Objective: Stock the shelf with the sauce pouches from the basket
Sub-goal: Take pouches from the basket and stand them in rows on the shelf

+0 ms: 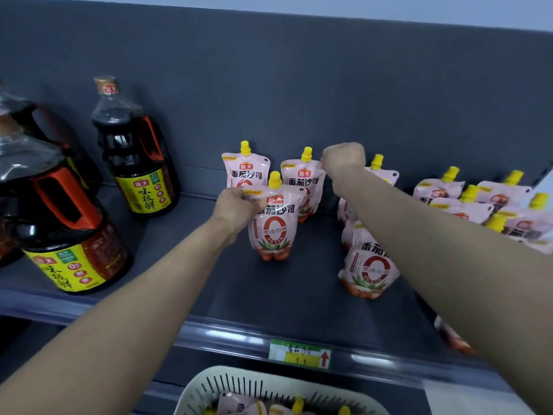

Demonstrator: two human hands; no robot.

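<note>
A dark grey shelf [299,295] runs the whole width of the view, with a grey back panel behind it and a price tag [300,353] clipped to its front edge. On its left end stand three big soy sauce bottles [74,235] with orange handles and yellow labels, one near the front edge and the others further back.

Both bare arms reach in over the front edge. The left hand [236,209] holds a pink sauce pouch [273,226] by its upper left corner, the grip closed around that corner; the pouch stands upright near the middle of the shelf, its yellow cap up. Whether its base touches the shelf I cannot tell for certain. Just behind it, close to the back edge, two more pouches [303,182] stand side by side.

The right hand [344,158] is curled into a fist near the back panel, just beside the right one of those two; its fingers face away, so whether the grip has anything in it cannot be told. Under the right forearm another pouch [368,265] stands closer to the front edge, partly hidden by the arm. Toward the right end a cluster of pouches [478,202] leans and overlaps.

Below the front edge, the rim of a pale slotted basket [227,381] shows, with a few pouches lying inside.
</note>
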